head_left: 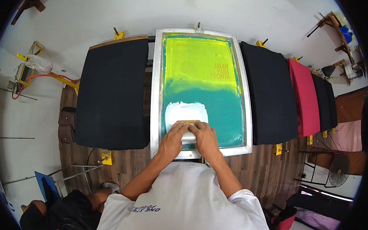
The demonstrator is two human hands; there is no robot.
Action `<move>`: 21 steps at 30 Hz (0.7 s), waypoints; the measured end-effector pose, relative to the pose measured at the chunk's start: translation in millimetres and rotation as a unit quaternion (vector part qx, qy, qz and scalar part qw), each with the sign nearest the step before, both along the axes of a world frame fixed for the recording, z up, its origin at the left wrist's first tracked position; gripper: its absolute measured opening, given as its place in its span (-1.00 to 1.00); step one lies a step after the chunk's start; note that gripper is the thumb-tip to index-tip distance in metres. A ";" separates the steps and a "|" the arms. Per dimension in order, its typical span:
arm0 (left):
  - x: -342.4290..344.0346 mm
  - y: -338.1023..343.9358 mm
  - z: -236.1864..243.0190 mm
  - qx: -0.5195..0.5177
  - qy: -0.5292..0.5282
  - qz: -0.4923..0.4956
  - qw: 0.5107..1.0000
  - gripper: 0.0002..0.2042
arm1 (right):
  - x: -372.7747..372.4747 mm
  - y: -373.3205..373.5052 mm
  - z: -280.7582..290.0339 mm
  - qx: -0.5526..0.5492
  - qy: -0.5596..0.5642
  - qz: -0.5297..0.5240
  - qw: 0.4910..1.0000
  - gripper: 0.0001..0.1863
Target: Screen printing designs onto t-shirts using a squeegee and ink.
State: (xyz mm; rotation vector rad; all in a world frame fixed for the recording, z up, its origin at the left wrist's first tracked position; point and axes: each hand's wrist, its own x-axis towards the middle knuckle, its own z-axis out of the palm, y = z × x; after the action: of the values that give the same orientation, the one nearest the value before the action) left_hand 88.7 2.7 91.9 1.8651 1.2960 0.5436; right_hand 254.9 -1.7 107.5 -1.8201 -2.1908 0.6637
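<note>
Squeegee (188,124) with a wooden handle sits under both hands at the near end of the printing screen (201,91), its blade resting at the near edge of a patch of white ink (186,111). Left hand (172,140) and right hand (206,138) lie side by side, almost touching, fingers curled over the handle and clenched on it from above.

Just beyond the fingertips the white ink spreads over the green mesh; farther out the mesh turns bright yellow, with faint lettering on its right part. A metal frame (155,93) rims the screen on all sides, and a clamp (198,27) holds its far edge.

Left of the fingers, just beside the frame, a black shirt (113,91) lies stretched flat on a board. To the right lies another black shirt (269,94), then a red one (304,97), then more dark ones running off toward the wall. Yellow brackets (277,148) stick out beneath the boards. Nothing lies on the mesh between the blade and the far end.

Near the lower left, another person (60,212) in dark clothes sits on the floor, well apart from the hands.
</note>
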 end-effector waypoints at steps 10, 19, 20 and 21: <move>-0.3 -9.1 -4.9 0.052 -0.005 0.000 0.999 -0.31 | 0.9 -5.9 8.9 -0.009 0.008 0.000 1.000 -0.35; -1.5 -13.9 4.8 0.016 -0.014 0.003 1.000 -0.39 | 1.0 -10.9 5.4 -0.019 -0.020 0.013 1.000 -0.53; -1.5 -15.0 2.8 0.016 -0.014 0.003 1.000 -0.39 | 0.2 -12.4 4.0 -0.019 -0.020 0.013 1.000 -0.53; -1.5 -16.2 -2.2 0.061 -0.004 0.004 0.998 -0.39 | -1.4 -15.1 0.1 0.008 -0.021 0.004 1.000 -0.54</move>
State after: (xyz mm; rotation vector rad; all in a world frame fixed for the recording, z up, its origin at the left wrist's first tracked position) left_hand 87.2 -13.6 89.7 1.9562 1.2908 0.6455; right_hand 253.5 -16.8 107.6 -1.8337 -2.2251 0.6145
